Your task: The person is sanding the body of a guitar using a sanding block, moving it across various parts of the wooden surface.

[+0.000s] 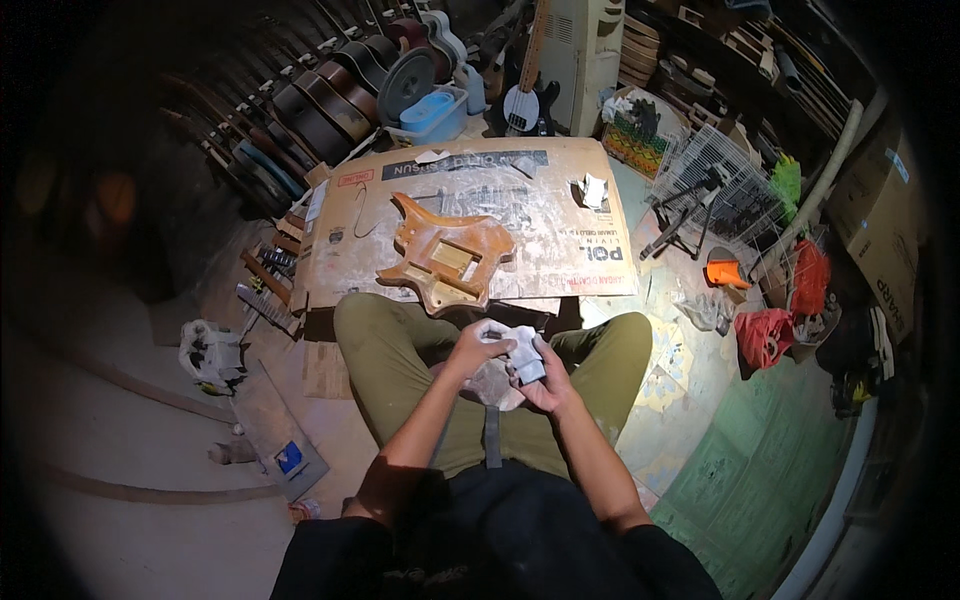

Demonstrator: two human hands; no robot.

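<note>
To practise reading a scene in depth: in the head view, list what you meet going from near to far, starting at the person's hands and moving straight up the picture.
Left hand and right hand holding a crumpled grey sheet → wooden guitar body → cardboard sheet → blue plastic tub.

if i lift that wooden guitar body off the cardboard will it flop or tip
Probably stiff: the guitar body looks like a solid wood slab. It lies flat on the cardboard, so tipping seems unlikely. The cutouts and horns may shift its balance if lifted by one end.
</note>
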